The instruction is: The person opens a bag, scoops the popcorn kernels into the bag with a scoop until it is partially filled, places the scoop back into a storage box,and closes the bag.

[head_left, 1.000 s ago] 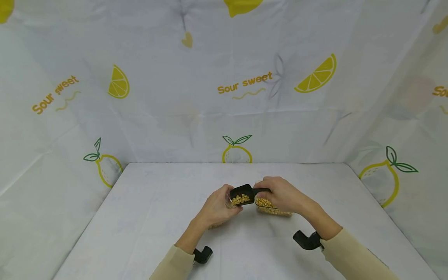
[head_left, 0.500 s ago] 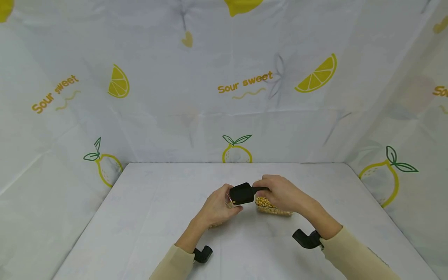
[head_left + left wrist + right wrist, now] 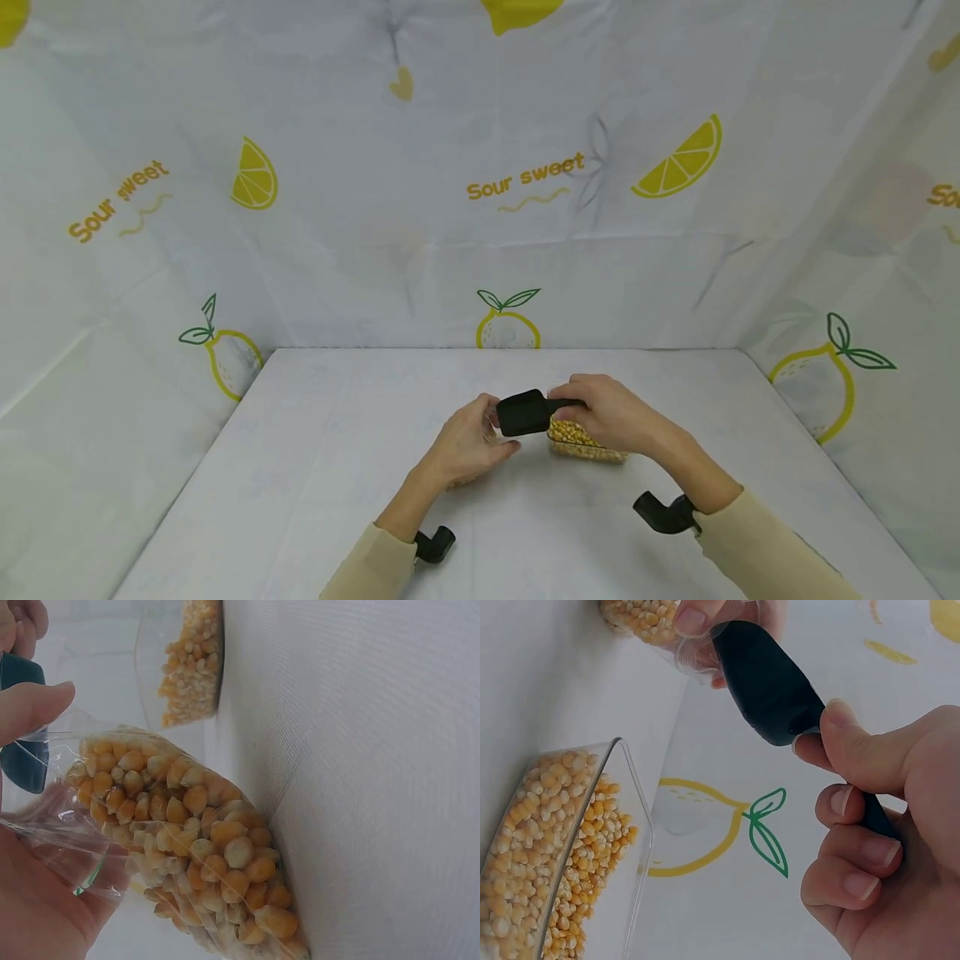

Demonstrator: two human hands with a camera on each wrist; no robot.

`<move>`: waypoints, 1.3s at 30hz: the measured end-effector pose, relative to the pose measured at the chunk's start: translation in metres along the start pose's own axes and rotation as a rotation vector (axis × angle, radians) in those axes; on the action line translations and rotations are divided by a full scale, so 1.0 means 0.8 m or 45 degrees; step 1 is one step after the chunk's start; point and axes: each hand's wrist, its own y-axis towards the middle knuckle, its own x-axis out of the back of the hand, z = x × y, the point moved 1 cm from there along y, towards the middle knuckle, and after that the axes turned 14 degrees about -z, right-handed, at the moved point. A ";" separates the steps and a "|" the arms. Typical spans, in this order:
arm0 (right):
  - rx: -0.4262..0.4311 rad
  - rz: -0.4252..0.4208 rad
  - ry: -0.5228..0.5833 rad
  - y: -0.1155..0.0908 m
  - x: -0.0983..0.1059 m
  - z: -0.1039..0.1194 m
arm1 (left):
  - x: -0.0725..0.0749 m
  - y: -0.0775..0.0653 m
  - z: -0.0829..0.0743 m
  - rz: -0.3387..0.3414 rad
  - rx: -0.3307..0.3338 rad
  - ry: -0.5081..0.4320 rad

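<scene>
My left hand point(image 3: 472, 442) grips the neck of a clear plastic bag point(image 3: 195, 832) that bulges with corn kernels and rests on the table. Thumb and fingers spread the bag's mouth. In my right hand point(image 3: 607, 412) is the handle of a black scoop point(image 3: 523, 413), pinched between thumb and curled fingers. The scoop is tipped over at the bag's mouth, its back facing up in the head view. Close beneath the right hand stands a clear plastic box point(image 3: 619, 742) partly filled with corn kernels point(image 3: 592, 855).
A white cloth covers the table point(image 3: 337, 433). White curtains with lemon prints point(image 3: 508, 329) rise behind it and at both sides. A black camera mount point(image 3: 663, 512) sticks out from the right wrist, another point(image 3: 435, 546) from the left.
The scoop held kernels facing up, then turned over at the bag's mouth. Since then the right hand has shifted slightly right with it. The left hand has stayed in place.
</scene>
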 end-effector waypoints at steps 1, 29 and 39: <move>-0.012 0.001 0.012 -0.001 0.001 -0.001 | 0.000 0.000 0.000 -0.002 -0.003 -0.001; -0.317 -0.033 0.124 -0.032 0.019 -0.054 | -0.002 0.001 0.005 -0.026 -0.038 -0.017; -0.352 -0.026 0.115 -0.047 0.025 -0.073 | -0.002 0.000 0.002 -0.015 -0.023 -0.012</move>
